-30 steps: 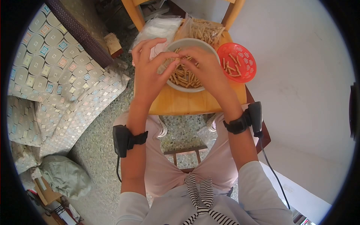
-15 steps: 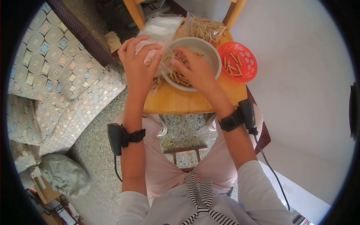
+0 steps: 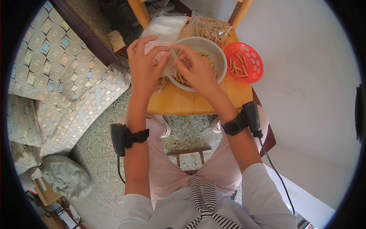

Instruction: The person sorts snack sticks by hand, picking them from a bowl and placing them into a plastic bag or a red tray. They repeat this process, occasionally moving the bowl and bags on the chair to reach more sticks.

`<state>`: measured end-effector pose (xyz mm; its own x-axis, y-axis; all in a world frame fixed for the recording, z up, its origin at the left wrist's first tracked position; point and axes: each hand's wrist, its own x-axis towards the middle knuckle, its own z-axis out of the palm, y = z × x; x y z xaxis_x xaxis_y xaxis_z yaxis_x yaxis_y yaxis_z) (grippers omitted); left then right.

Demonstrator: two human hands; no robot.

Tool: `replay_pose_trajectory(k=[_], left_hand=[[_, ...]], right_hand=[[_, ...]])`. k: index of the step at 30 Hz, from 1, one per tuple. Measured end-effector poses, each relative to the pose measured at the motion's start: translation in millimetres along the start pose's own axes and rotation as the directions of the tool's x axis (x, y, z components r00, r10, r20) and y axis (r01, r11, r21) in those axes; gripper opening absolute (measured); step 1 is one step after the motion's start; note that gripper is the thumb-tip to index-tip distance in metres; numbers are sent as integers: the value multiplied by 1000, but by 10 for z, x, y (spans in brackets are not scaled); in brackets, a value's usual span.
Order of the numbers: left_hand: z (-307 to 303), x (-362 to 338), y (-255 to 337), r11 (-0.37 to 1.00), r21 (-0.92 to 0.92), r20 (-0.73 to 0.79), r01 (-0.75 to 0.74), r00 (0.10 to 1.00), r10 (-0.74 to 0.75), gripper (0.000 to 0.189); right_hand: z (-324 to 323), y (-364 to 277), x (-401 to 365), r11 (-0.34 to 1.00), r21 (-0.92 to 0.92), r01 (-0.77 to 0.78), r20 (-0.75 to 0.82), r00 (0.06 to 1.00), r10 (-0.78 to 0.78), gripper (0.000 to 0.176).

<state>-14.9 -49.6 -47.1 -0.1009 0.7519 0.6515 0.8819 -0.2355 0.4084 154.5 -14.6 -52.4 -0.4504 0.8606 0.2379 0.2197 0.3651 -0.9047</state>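
Between my two hands, over the left rim of a grey bowl [image 3: 220, 61], is a small clear plastic bag [image 3: 170, 65]. My left hand [image 3: 146, 66] pinches the bag's left side with thumb and forefinger, other fingers raised. On its right side, my right hand [image 3: 196, 70] grips the upper edge with its fingertips. Short brown stick pieces [image 3: 179, 78] lie in the bowl, partly hidden by my right hand. A red perforated basket [image 3: 253, 63] right of the bowl holds several more pieces.
The wooden chair seat [image 3: 179, 105] bears everything. Behind the bowl lie a large clear bag of sticks [image 3: 213, 29] and a stack of empty clear bags [image 3: 164, 28]. Another bag of sticks [image 3: 161, 84] is partly under my left hand. Patterned fabric [image 3: 57, 87] hangs at the left.
The fingertips of my two hands have come closer together at the bag's top edge. My right hand has shifted slightly left and up.
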Motion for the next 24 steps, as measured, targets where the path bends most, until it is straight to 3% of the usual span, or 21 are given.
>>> replay_pose_trajectory(k=[4,6,7,9,12,15,21,24], left_hand=[[3,-2,28,1000,-9,-17,23,1000,-23,29],[3,6,5,1000,-8,-33,27,999,-27,32],[7,5,-3,999,-7,-50,32,998,-32,35],[26,-4,2,999,3,-74,42,996,-42,35],[47,-11,17,999,11,-96,54,994,-52,36],[53,-15,47,999,-5,-66,52,996,-52,37],[58,-30,77,998,-25,-32,60,998,-61,36],[51,-33,64,999,-8,-36,38,999,-38,36]], right_hand=[[9,241,61,996,95,3,-61,998,2,35],[-59,354,72,962,-269,39,-83,994,-63,32],[-83,387,54,962,-269,37,-85,994,-62,32],[-116,420,38,778,-629,-19,56,996,69,28],[-35,410,-83,754,-652,86,93,995,-33,26],[30,408,-83,766,-636,93,92,995,-44,27],[-2,375,-50,818,-575,-34,83,992,99,18],[30,374,-67,802,-597,-16,54,997,60,12]])
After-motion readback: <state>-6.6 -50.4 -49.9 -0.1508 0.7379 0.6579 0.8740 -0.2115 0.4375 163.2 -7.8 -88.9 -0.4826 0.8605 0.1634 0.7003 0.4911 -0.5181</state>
